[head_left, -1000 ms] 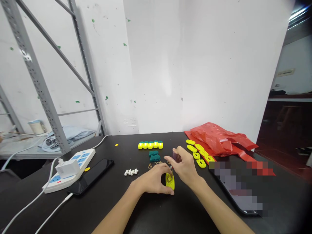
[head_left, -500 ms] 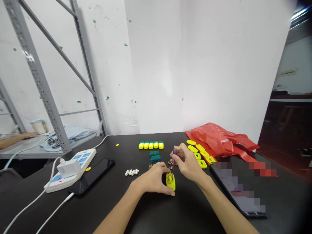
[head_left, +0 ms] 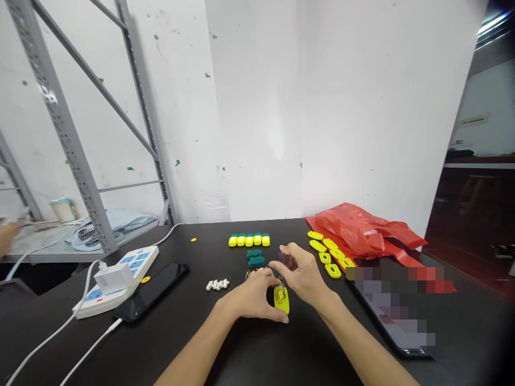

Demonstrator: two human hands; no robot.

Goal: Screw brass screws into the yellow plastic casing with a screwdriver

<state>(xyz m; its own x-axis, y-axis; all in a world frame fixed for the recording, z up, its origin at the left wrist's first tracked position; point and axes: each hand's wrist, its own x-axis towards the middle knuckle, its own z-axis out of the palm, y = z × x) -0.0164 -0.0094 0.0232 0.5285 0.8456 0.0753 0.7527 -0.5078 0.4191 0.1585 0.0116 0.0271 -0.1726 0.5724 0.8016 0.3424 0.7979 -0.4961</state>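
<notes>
We work at a black worktop [head_left: 249, 354] that stands against a white wall, with a grey metal rack on the left side.

Our left hand [head_left: 251, 300] is closed around a small yellow plastic shell [head_left: 281, 300], which stands on its edge on the worktop, in the middle and near to us. Our right hand [head_left: 303, 276] has its grip closed on a small screwdriver [head_left: 286, 262] with a purple translucent handle; the thin shaft points down into the open side of the yellow plastic shell.

Just behind the hands lie some small brass-coloured pins [head_left: 250, 274] and two dark green parts [head_left: 255, 258]. Further back, a row of finished yellow pieces [head_left: 249, 239] lies side by side. At the left of the hands we see a few white clips [head_left: 217, 284]. At the right, several more yellow shells [head_left: 330, 254] lie in a line beside a red plastic bag [head_left: 362, 228].

On the left part of the worktop there is a white power strip [head_left: 116, 279] with a charger plugged in, and a black phone [head_left: 151, 289] lies just beside it. A dark tablet [head_left: 398, 316] lies at the right, partly blurred.
</notes>
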